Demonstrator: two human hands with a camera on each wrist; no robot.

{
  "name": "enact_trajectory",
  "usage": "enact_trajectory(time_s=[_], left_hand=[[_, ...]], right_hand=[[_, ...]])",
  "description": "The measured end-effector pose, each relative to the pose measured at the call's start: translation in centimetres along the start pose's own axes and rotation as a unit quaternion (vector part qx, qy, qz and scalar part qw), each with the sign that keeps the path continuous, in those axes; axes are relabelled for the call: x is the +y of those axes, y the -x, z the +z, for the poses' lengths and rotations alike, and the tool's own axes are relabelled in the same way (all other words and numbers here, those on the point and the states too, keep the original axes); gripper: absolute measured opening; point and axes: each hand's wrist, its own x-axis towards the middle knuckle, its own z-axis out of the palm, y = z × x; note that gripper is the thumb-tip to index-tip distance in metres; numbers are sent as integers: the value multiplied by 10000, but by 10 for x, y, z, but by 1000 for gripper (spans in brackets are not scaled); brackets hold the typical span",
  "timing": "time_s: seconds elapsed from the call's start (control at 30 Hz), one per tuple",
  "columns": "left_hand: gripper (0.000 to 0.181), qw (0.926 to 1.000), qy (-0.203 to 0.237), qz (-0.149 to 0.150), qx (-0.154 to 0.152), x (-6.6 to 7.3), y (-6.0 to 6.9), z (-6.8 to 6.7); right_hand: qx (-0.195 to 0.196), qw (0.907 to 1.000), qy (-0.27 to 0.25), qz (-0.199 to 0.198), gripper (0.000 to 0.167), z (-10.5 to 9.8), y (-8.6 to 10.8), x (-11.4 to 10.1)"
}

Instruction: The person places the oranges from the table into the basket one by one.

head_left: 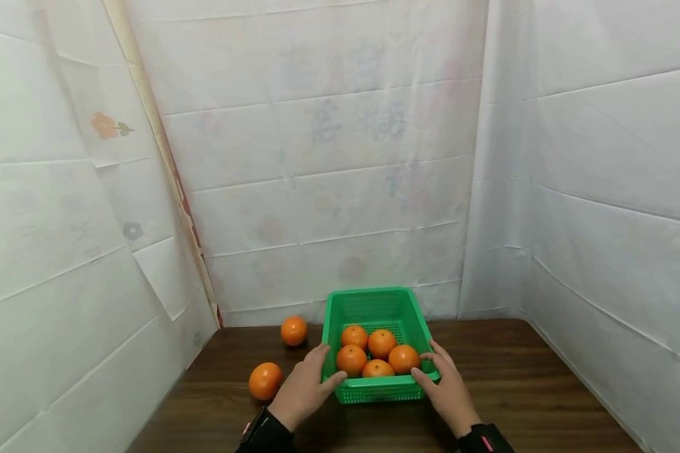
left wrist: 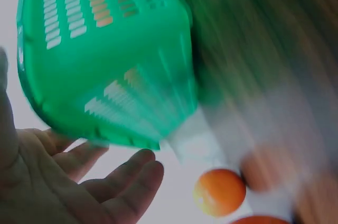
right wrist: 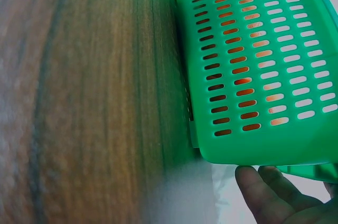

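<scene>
A green plastic basket point(head_left: 381, 394) with slotted walls sits on the table, holding several oranges point(head_left: 351, 360) towards its near end. My left hand point(head_left: 301, 391) is at the near left corner, thumb by the front rim. In the left wrist view its fingers point(left wrist: 129, 187) are spread and loosely extended just beside the basket wall point(left wrist: 105, 60). At the near right corner is my right hand point(head_left: 449, 393), thumb close to the rim. The right wrist view has its fingertips point(right wrist: 247, 176) at the basket's edge point(right wrist: 237, 150), with the thumb mostly hidden.
Two loose oranges lie left of the basket: a nearer one point(head_left: 266, 381) beside my left hand and a farther one point(head_left: 294, 330) near the back edge. The brown wooden table point(head_left: 521, 384) is enclosed by white sheeting point(head_left: 328, 207) at the back and both sides.
</scene>
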Motion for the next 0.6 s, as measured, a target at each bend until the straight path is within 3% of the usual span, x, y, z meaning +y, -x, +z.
enact_trajectory(time_s=[0.17,0.37,0.47,0.6], left_hand=[[78,9971,-160,-266,691,-18,3,-26],[60,9853,-870,-577,1354,-55,0,-56],[61,9814,-1149,-839,1292,-72,-2,-66],[69,9800,-1296,-1162,959,-90,-4,-73]], right_hand=[[11,10000,-64,45,37,1,-1,-1],[-11,9999,-103,3,38,0,-1,-4],[-19,10000,-95,-2,38,0,0,-4],[2,10000,-77,-13,37,0,2,-4]])
